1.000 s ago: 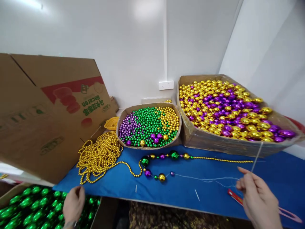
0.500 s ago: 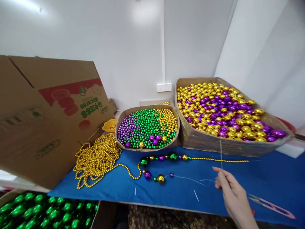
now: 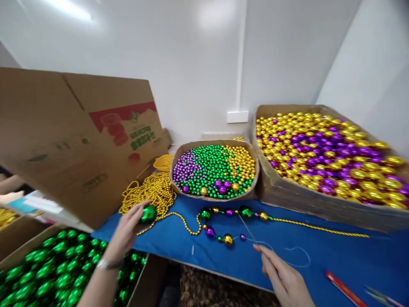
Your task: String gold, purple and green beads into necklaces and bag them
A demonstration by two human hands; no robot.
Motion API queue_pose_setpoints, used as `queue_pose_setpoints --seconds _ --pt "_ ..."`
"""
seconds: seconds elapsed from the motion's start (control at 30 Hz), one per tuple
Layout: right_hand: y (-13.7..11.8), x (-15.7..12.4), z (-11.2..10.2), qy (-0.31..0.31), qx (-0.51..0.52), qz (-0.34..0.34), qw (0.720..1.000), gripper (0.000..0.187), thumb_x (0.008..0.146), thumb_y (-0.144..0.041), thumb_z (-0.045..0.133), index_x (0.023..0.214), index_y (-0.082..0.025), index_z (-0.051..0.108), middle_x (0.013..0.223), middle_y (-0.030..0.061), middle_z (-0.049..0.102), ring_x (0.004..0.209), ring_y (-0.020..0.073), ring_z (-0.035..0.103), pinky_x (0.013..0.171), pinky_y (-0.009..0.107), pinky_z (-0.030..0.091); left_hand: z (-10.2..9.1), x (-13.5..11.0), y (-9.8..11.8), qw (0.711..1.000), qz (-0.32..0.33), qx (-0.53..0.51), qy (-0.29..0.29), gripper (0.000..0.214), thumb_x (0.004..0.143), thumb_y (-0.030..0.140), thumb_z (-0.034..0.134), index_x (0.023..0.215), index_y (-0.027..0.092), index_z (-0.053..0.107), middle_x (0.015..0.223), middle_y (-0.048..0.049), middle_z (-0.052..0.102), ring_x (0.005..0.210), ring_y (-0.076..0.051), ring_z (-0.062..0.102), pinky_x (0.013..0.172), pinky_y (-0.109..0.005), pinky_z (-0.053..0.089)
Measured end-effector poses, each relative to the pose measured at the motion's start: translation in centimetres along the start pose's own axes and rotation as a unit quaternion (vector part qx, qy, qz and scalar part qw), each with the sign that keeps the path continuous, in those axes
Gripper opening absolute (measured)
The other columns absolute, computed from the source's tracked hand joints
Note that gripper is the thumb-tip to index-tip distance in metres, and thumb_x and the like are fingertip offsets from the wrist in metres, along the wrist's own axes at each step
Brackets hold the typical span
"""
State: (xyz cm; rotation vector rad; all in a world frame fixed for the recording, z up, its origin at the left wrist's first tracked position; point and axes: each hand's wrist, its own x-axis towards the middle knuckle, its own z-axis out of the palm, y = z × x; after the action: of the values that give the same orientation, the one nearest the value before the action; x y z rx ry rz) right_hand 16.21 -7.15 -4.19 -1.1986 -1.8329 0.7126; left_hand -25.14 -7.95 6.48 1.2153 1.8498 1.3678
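My left hand (image 3: 127, 230) holds a large green ball bead (image 3: 148, 214) in its fingertips, just above the blue table edge beside the pile of gold bead chain (image 3: 150, 196). My right hand (image 3: 283, 277) is pinched on a thin needle and white thread (image 3: 287, 251) near the table's front edge. The thread runs to a partly strung strand (image 3: 223, 221) of green, purple and gold beads lying on the blue cloth (image 3: 319, 256).
A small cardboard box (image 3: 214, 170) holds purple, green and gold beads. A large box (image 3: 326, 149) at the right holds bigger gold and purple balls. A box of green balls (image 3: 47, 273) sits low at the left. Tilted cardboard (image 3: 73, 136) leans behind. Red-handled scissors (image 3: 348, 290) lie at the right.
My left hand has come up from the green-ball box with a green bead. My right hand moved left with the needle, which now lies low. The view shifted left.
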Motion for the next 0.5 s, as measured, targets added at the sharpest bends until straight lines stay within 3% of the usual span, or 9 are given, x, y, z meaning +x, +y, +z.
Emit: queue_pose_setpoints --seconds 0.03,0.1,0.23,0.37,0.43,0.5 --pt "-0.2 -0.1 0.5 -0.011 -0.008 -0.030 0.999 0.031 0.091 -0.037 0.043 0.112 -0.023 0.061 0.094 0.0075 0.071 0.078 0.0171 0.069 0.064 0.019 0.055 2.3 -0.2 0.9 0.993 -0.010 -0.108 -0.047 0.048 0.073 0.052 0.059 0.109 0.020 0.063 0.108 -0.0086 0.063 0.094 -0.026 0.059 0.060 -0.028 0.053" --pt "-0.5 -0.3 1.3 -0.029 -0.030 -0.078 0.996 0.028 0.092 -0.031 0.045 0.113 -0.023 0.061 0.105 0.0070 0.069 0.090 0.0181 0.068 0.072 0.020 0.055 6.9 -0.5 1.5 0.951 -0.048 -0.271 -0.143 0.050 0.076 0.049 0.059 0.115 0.017 0.058 0.107 -0.0112 0.061 0.087 -0.025 0.061 0.058 -0.029 0.054" --pt "-1.3 -0.8 1.4 -0.034 -0.071 -0.127 0.989 0.028 0.093 -0.025 0.042 0.116 -0.022 0.058 0.105 0.0054 0.069 0.092 0.0155 0.067 0.075 0.018 0.055 14.0 -1.5 0.7 0.859 -0.132 -0.425 -0.251 0.037 0.081 0.041 0.059 0.112 0.020 0.057 0.109 -0.0101 0.061 0.088 -0.024 0.063 0.062 -0.027 0.054" --pt "-1.7 -1.3 1.3 -0.021 -0.112 -0.139 0.984 0.027 0.093 -0.021 0.040 0.112 -0.020 0.059 0.101 0.0050 0.070 0.088 0.0147 0.068 0.072 0.017 0.055 17.5 -2.7 0.1 0.820 -0.173 -0.477 -0.266 0.031 0.083 0.037 0.058 0.110 0.022 0.057 0.107 -0.0063 0.061 0.092 -0.023 0.063 0.073 -0.033 0.053" --pt "-1.7 -1.4 1.3 -0.012 -0.125 -0.156 0.980 0.027 0.093 -0.019 0.039 0.112 -0.020 0.059 0.100 0.0051 0.071 0.087 0.0148 0.068 0.070 0.018 0.055 18.2 -3.2 0.0 0.825 -0.152 -0.474 -0.267 0.031 0.083 0.034 0.059 0.113 0.023 0.056 0.107 -0.0051 0.060 0.091 -0.020 0.061 0.078 -0.034 0.051" --pt "-1.6 -1.4 1.2 0.002 -0.137 -0.173 0.975 0.028 0.093 -0.018 0.038 0.113 -0.019 0.058 0.099 0.0057 0.071 0.086 0.0149 0.068 0.070 0.019 0.055 18.4 -3.4 -0.1 0.850 -0.101 -0.440 -0.270 0.036 0.080 0.027 0.063 0.115 0.023 0.056 0.105 -0.0040 0.061 0.089 -0.016 0.059 0.080 -0.030 0.049"
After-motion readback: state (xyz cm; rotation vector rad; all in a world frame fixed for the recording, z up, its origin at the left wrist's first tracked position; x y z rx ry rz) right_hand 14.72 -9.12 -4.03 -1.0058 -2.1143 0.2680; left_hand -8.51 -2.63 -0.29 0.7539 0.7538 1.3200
